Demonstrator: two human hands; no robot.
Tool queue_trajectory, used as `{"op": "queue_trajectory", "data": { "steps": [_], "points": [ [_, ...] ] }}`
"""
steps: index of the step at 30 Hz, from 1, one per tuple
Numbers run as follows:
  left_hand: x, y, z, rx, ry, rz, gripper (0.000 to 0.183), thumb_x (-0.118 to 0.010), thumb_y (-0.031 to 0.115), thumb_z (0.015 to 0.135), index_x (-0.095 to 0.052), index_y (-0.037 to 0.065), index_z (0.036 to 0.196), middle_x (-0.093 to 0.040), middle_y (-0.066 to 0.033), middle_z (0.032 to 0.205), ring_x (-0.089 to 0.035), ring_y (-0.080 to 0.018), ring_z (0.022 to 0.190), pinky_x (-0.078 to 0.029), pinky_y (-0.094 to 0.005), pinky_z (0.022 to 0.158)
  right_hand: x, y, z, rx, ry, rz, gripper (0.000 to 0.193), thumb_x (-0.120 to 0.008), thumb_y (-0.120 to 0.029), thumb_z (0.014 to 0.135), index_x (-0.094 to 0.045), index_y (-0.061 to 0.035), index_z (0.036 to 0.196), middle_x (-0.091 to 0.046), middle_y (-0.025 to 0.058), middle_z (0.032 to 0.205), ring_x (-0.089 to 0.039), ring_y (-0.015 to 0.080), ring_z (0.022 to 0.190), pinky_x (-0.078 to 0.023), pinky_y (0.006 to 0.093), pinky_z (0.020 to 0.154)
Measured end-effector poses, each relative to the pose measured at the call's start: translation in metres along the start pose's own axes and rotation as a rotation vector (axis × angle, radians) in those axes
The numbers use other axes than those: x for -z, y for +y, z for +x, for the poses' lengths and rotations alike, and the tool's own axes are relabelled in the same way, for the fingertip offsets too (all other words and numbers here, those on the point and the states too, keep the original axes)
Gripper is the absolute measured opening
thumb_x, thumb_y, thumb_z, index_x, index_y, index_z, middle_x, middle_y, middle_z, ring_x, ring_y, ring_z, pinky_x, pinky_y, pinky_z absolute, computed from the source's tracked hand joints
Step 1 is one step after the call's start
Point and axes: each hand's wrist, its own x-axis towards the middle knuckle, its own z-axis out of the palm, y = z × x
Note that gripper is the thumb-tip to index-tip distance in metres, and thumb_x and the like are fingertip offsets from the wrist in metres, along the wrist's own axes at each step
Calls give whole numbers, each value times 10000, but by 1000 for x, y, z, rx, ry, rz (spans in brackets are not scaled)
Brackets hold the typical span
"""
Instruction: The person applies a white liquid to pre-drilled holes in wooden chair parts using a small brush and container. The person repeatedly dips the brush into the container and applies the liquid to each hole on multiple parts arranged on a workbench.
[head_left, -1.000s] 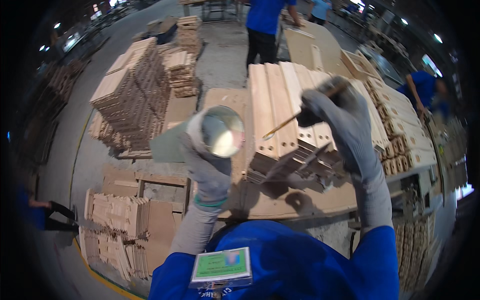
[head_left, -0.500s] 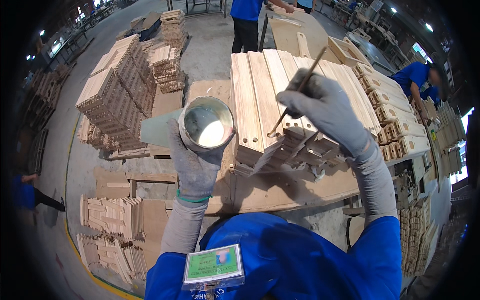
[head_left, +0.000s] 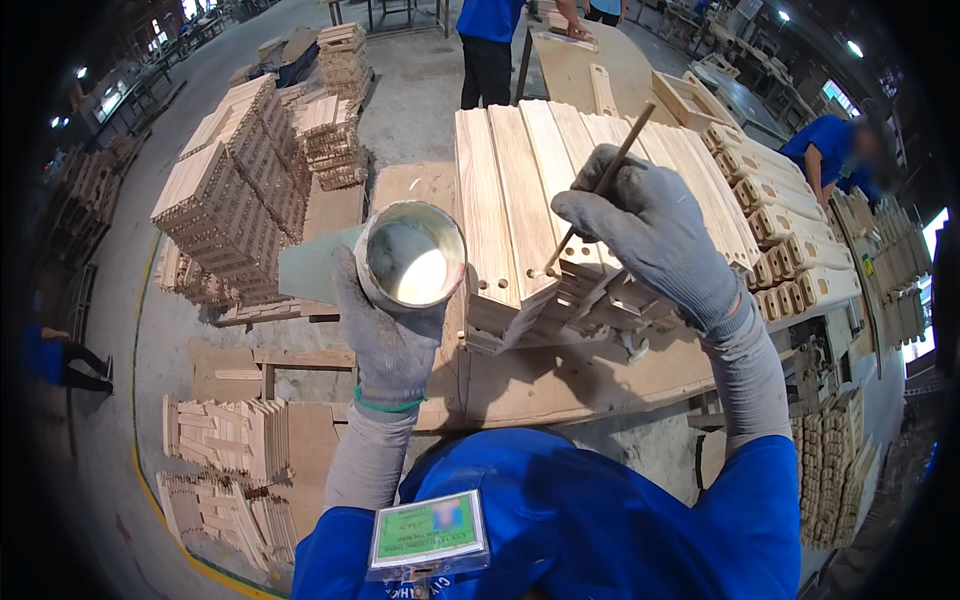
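Note:
My left hand, in a grey glove, grips a round cup with a flat pale green piece sticking out to its left. White liquid lies inside it. Pinched in my gloved right hand is a thin wooden stick, slanting down to the left. Its lower tip meets the near end of a pale wooden plank, at a pair of small holes. That plank is the second from the left in a row on top of a stack. How deep the tip reaches cannot be seen.
Slotted wooden pieces lie right of the planks. Tall wood stacks stand at left, with lower piles nearer me. Cardboard covers the surface under the planks. One co-worker stands beyond, another at far right.
The stick's tip has shifted slightly right along the same plank end, and my right hand has moved slightly right and nearer. My left hand keeps the cup in nearly the same place.

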Motion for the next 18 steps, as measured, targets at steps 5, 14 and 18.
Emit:
{"op": "queue_trajectory", "data": {
  "steps": [5, 14, 18],
  "points": [
    [-4, -2, -2, -12, -4, 42, 521, -380, 498, 941, -413, 138, 1317, -450, -89, 1309, -457, -275, 1203, -376, -542, 1013, -13, 11, 1, 239, -19, -71, 264, -628, -287, 831, -641, -25, 805, -526, 143, 607, -505, 271, 527, -384, 374, 495],
    [-8, -3, -1, -31, -60, 57, 499, -353, 476, 947, -456, 133, 1294, -493, -70, 1282, -460, -279, 1208, -378, -534, 1008, 1, -1, 5, -20, -36, 141, 315, -619, -279, 844, -617, 34, 811, -564, 118, 635, -553, 202, 577, -439, 312, 549],
    [-12, 4, -6, -199, -14, 231, 457, -373, 422, 946, -480, 119, 1270, -517, -51, 1251, -477, -245, 1191, -407, -476, 995, 9, -35, -9, -158, 76, 578, 224, -674, -208, 825, -610, 6, 847, -633, 67, 737, -603, 113, 680, -524, 258, 653]
  ]
}}
